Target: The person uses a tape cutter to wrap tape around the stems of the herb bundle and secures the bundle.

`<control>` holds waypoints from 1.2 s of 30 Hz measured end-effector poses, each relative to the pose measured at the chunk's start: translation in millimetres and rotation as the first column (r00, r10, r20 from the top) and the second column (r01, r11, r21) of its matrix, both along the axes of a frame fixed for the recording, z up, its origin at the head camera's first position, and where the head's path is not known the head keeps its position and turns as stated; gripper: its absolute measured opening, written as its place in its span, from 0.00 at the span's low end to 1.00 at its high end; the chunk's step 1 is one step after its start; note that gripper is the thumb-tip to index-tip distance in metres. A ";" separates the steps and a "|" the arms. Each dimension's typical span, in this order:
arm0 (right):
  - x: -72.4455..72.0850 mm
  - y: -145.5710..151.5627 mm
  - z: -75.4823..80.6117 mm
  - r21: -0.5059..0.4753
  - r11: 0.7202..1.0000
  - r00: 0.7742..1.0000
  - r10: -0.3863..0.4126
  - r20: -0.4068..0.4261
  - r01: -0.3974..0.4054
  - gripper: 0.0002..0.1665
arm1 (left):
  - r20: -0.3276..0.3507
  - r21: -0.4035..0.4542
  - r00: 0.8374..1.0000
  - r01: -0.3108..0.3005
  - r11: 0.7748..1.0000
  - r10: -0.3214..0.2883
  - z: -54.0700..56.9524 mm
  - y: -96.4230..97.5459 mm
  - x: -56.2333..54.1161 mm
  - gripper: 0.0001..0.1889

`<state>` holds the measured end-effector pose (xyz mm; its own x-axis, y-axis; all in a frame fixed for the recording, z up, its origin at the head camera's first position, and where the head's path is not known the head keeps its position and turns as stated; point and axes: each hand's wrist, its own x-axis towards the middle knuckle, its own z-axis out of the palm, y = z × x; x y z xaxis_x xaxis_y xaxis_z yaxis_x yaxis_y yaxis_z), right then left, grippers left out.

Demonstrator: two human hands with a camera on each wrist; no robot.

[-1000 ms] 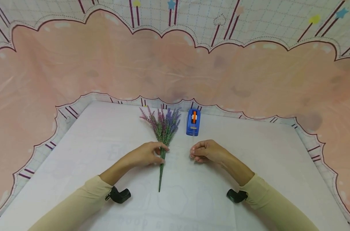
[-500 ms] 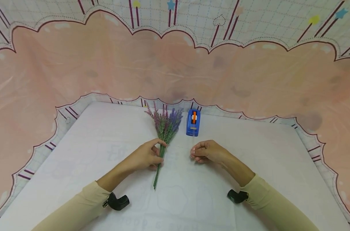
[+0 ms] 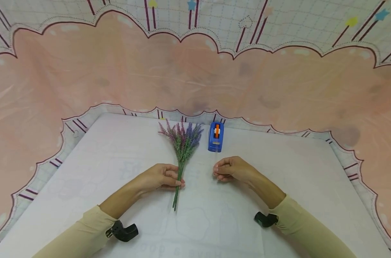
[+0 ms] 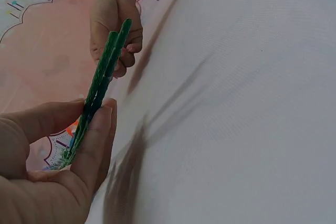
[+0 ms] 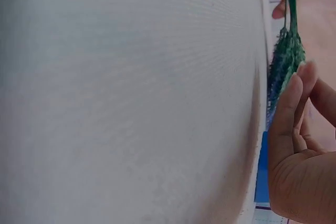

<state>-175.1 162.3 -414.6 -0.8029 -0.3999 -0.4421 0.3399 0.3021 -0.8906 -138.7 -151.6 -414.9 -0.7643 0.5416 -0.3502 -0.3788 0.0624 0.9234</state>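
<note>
In the head view my left hand [image 3: 159, 177] pinches the green stems of a bunch of artificial lavender [image 3: 184, 141], purple and pink flower heads pointing away from me. The left wrist view shows the thumb and fingers around the paired stem ends [image 4: 107, 64], held above their shadow on the table. Behind the flowers, to the right, stands a blue tape dispenser [image 3: 216, 137] with an orange hub. A faint strip of clear tape [image 3: 216, 154] runs from it toward my right hand [image 3: 235, 169], whose fingertips are pinched together at its end; the contact itself is hard to see.
Under everything is a table with a white cover [image 3: 295, 172]. A pink and white patterned cloth [image 3: 182, 75] hangs behind and around it. Black wrist cameras sit under both cuffs, the left one [image 3: 124, 231] close to the tabletop.
My left hand has shifted its grip lower on the stems, and the lavender moved slightly up and then back down, its stem ends shifting left. The right hand and dispenser stay almost still.
</note>
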 end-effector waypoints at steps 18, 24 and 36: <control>3.7 4.0 2.1 -0.077 0.996 0.999 -0.038 0.027 0.040 0.15 | 0.035 0.162 0.990 0.133 0.978 -0.140 -2.7 -1.1 2.2 0.49; 4.4 5.6 1.9 -0.094 0.995 0.999 -0.040 0.029 0.042 0.15 | 0.033 0.133 0.994 0.099 0.986 -0.104 -0.5 -0.6 3.0 0.47; 4.2 4.7 3.1 -0.059 0.997 0.999 -0.043 0.018 0.044 0.14 | -0.046 0.067 0.992 0.119 0.991 -0.117 4.3 1.1 0.6 0.31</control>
